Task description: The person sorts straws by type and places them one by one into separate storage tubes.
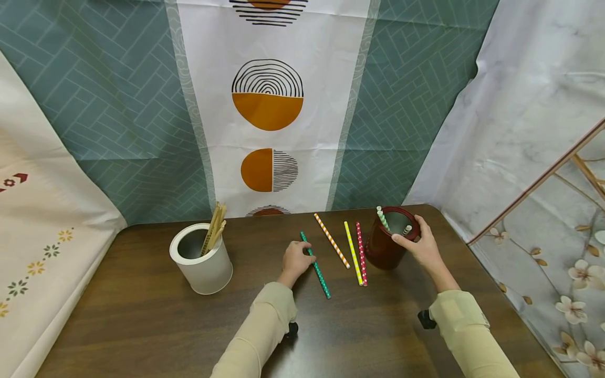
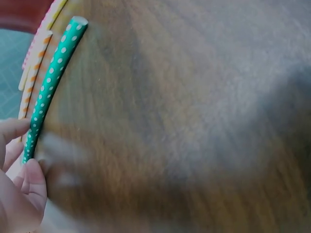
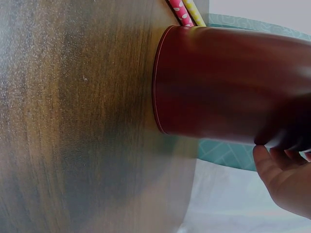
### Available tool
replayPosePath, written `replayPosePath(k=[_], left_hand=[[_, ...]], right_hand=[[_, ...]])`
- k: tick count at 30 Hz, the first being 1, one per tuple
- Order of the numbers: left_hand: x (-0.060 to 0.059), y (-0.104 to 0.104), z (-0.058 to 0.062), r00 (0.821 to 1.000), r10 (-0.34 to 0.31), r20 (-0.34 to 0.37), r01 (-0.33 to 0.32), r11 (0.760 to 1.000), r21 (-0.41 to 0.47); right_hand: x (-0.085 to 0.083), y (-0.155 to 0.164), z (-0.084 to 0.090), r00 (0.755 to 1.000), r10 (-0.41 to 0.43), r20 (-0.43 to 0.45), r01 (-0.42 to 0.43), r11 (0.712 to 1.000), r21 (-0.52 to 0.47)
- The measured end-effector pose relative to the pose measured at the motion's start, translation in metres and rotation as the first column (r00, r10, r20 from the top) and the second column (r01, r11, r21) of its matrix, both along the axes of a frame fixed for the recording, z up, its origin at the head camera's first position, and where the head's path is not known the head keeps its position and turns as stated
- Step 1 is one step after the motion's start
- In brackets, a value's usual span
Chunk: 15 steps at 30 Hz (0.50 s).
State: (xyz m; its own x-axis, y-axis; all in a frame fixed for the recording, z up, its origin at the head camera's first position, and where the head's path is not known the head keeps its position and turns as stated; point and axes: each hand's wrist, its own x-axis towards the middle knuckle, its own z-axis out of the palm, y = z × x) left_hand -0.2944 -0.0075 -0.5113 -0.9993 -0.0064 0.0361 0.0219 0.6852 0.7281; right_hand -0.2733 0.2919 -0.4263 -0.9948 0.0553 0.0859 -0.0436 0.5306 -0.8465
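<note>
The left hand (image 1: 295,261) pinches the green dotted straw (image 1: 315,266) lying on the worktop (image 1: 142,315); its grip should lift cleanly. The right hand (image 1: 422,245) clasps the red cup (image 1: 385,247), steadying it upright.

L grip (image 1: 295,261) curled, fingertips (image 2: 30,174) pinching; R grip (image 1: 422,245) cupped, thumb up; both forearms forward.
</note>
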Motion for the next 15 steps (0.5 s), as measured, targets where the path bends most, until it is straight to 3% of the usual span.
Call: replayPosePath(k=[8,11,15], left_hand=[[-0.0039,-0.0075,0.0036,0.994,-0.096,0.055,0.093,0.994,0.048],[-0.0050,-0.0083,0.0025,0.996,-0.076,0.055,0.073,0.995,0.062],[-0.0044,-0.0065,0.0015,0.999,-0.003,0.037,0.001,0.999,0.047]], right_hand=[[-0.0010,0.0030,-0.0033,1.000,-0.004,-0.014,0.004,1.000,0.014],[-0.0009,0.0028,-0.0032,1.000,-0.002,-0.013,0.002,1.000,0.018],[-0.0016,0.0024,-0.0040,1.000,-0.005,-0.003,0.005,1.000,0.019]])
